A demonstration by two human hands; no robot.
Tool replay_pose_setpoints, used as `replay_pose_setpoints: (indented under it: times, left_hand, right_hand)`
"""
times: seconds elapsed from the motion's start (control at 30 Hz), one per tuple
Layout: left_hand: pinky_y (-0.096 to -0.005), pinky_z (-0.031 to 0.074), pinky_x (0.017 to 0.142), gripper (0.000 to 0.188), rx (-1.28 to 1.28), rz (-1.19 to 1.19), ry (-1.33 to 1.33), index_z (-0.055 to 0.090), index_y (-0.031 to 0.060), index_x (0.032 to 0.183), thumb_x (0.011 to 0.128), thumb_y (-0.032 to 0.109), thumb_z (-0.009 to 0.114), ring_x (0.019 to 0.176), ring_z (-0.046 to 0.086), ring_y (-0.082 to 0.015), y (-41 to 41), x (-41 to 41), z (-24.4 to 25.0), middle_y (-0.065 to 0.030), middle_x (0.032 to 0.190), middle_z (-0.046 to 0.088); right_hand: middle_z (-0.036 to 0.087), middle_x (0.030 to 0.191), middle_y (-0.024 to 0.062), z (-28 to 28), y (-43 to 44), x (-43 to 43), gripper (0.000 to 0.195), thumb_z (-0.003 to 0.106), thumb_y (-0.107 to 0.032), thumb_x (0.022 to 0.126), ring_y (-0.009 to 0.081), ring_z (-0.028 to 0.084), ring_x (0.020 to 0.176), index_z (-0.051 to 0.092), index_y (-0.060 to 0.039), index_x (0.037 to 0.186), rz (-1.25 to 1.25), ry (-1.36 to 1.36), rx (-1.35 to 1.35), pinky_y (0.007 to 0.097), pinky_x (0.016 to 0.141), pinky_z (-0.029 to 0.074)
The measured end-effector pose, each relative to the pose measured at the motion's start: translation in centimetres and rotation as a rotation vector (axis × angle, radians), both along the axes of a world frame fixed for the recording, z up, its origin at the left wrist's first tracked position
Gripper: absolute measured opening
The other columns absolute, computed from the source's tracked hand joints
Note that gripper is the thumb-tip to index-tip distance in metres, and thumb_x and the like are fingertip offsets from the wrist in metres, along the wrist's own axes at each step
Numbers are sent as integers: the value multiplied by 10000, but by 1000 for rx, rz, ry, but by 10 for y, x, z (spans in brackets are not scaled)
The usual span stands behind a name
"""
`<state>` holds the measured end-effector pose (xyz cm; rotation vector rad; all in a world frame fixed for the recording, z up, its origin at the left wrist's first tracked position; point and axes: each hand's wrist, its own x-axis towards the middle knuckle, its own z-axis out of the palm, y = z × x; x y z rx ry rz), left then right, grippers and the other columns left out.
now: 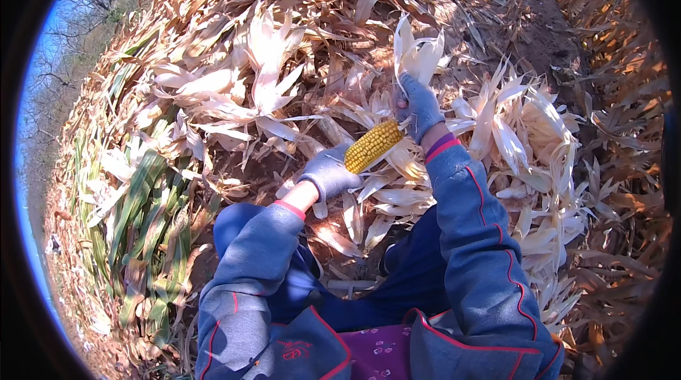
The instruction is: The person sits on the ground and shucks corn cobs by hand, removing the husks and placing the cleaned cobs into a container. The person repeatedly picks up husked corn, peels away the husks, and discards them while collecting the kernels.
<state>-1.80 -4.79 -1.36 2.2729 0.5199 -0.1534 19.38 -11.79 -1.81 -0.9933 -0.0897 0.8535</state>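
Note:
A bare yellow ear of corn (374, 146) lies slantwise between my two gloved hands. My left hand (331, 173), in a light grey knit glove, grips its lower left end. At the upper right end is my right hand (420, 106), gloved the same way and closed on pale corn husks (420, 55) that fan out above it. A strip of husk runs along the underside of the ear. The palm of the left hand and the exact join of husk and ear are hidden.
Loose pale husks (407, 199) cover the ground below the ear, with a larger heap (542, 146) at the right. Dry stalks and leaves (213, 18) lie ahead, greener leaves (138, 204) at the left. Bare soil (548, 34) shows at the upper right beside brown plants.

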Motion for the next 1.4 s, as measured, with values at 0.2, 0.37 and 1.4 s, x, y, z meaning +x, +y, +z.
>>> replay_pose_setpoints:
  times: [0.2,0.37,1.4]
  left_hand:
    - [-402,491,793,440,351,59,402,549,69,1060,697,294,652,926,625,-341,3,-2,17,-185,988,640]
    - [-407,498,830,447,419,123,549,568,57,1089,702,263,655,962,632,-319,29,-20,31,-186,1030,644]
    - [-382,521,551,438,30,2036,901,618,-31,969,609,169,769,658,634,-239,-130,-633,-31,-149,802,651]
  right_hand:
    - [590,632,80,-31,-29,-21,356,613,-392,844,183,557,558,632,-37,855,305,-533,-551,301,522,427]
    - [641,959,228,-33,-70,47,493,597,-489,794,382,603,945,633,-50,1014,121,-1105,-1185,433,810,470]
    - [612,1091,200,-228,64,-48,396,562,-314,788,370,578,1030,582,-80,1108,682,-881,-1074,425,904,451]
